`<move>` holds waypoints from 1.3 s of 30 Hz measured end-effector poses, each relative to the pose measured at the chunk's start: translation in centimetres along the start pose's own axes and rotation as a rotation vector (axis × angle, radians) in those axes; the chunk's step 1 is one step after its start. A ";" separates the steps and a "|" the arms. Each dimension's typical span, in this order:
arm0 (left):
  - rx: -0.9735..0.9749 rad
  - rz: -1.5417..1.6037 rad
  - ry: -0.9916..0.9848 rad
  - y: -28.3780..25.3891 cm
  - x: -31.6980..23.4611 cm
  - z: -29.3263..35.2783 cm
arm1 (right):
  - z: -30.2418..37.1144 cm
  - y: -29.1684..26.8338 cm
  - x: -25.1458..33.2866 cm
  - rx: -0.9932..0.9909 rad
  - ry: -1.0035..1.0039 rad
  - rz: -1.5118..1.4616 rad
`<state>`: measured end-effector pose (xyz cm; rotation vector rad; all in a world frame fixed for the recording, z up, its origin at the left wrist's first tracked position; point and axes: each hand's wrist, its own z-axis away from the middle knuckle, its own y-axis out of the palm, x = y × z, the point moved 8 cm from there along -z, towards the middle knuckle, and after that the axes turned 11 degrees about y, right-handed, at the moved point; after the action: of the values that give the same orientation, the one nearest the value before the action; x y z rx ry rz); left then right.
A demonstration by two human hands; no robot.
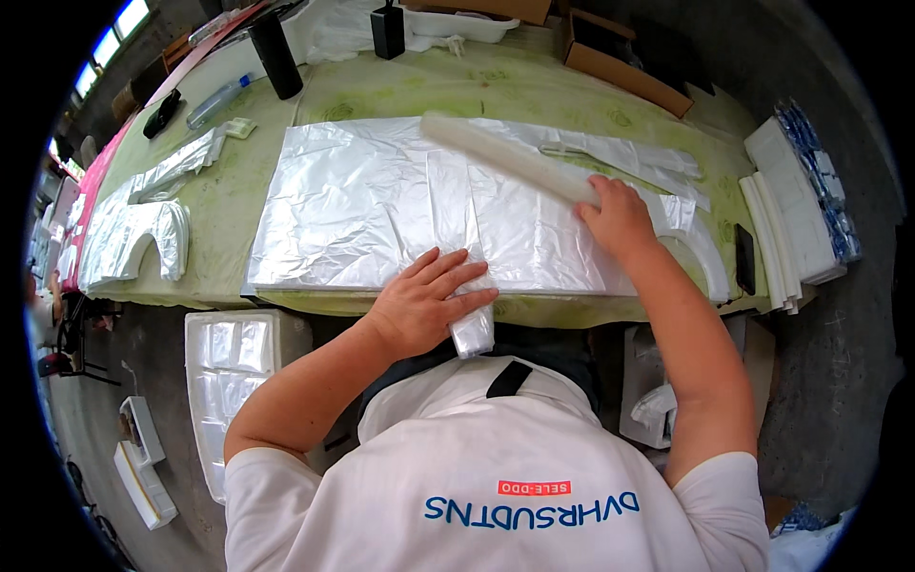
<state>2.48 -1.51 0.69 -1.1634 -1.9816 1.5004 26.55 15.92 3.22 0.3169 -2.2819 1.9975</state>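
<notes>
A stack of thin, shiny silvery-white plastic bags, with handle-like loops at its right end, lies flat on the table before me. Over it runs a narrow folded plastic strip, whose near end sticks out past the table's front edge. Fingers spread, my left hand rests flat on that strip. My right hand is closed round one end of a long pale bar. The bar slants up and left over the stack, its far end blurred by motion.
Another stack of handled bags lies left, near a clear bottle. A black cylinder and cardboard box stand behind. On the right is a phone. A white box of wrapped packs sits below the table.
</notes>
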 end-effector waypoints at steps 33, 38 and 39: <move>-0.154 -0.164 -0.349 -2.6 3.5 -1.1 | 5.6 5.3 13.2 0.533 0.019 -0.424; 0.129 -0.018 -0.298 0.7 5.0 -2.7 | 5.8 5.0 13.2 0.494 0.058 -0.439; 0.121 -0.008 -0.308 0.4 5.3 -2.7 | 5.9 4.9 13.2 0.497 0.080 -0.443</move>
<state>1.58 4.38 0.35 -0.9182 -2.0466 1.8601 12.99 9.44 0.40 0.6918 -1.4667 2.2330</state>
